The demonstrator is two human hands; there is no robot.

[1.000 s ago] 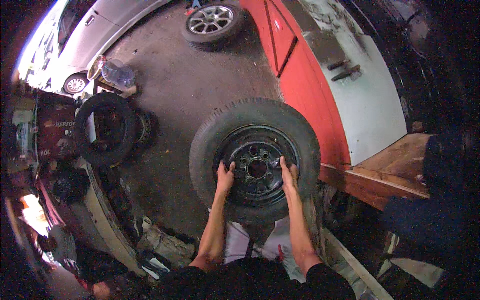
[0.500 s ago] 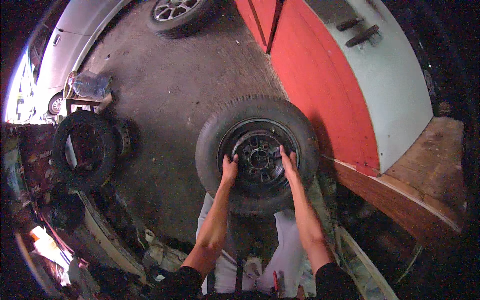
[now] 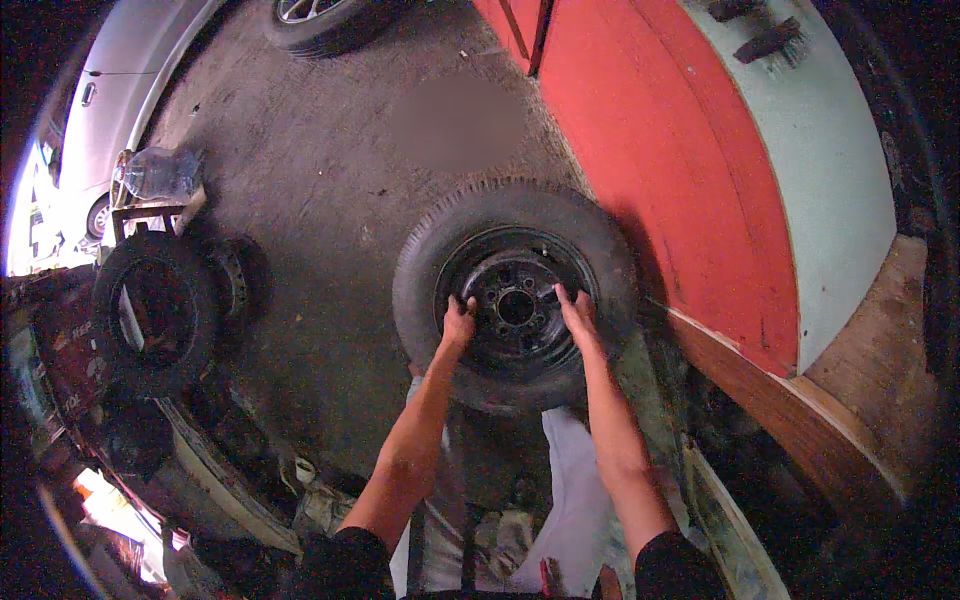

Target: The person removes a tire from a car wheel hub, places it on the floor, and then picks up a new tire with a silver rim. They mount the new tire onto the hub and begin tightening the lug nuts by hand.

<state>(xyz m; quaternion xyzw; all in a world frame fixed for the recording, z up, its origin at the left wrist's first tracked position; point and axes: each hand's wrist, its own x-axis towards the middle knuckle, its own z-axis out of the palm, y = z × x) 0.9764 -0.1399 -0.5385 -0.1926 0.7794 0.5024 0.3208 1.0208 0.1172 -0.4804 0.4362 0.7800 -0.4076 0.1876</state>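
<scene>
A car wheel, a black treaded tyre on a dark steel rim, is in front of my legs with its face turned up toward me. My left hand grips the left side of the rim opening, thumb inward and other fingers mostly hidden. On the opposite side my right hand holds the rim the same way, its thumb pointing toward the hub. The round centre hole and the bolt holes around it show between my hands. Whether the wheel rests on the floor or is lifted, I cannot tell.
A loose tyre stands at left beside another rim. Behind it, a clear plastic bottle sits on a small stand. A red panel and wooden ledge border the right. Another wheel lies far ahead; a silver car stands far left.
My view has shifted slightly, so the floor things sit farther left. Both hands keep their hold on the rim, and the wheel appears slightly higher in view.
</scene>
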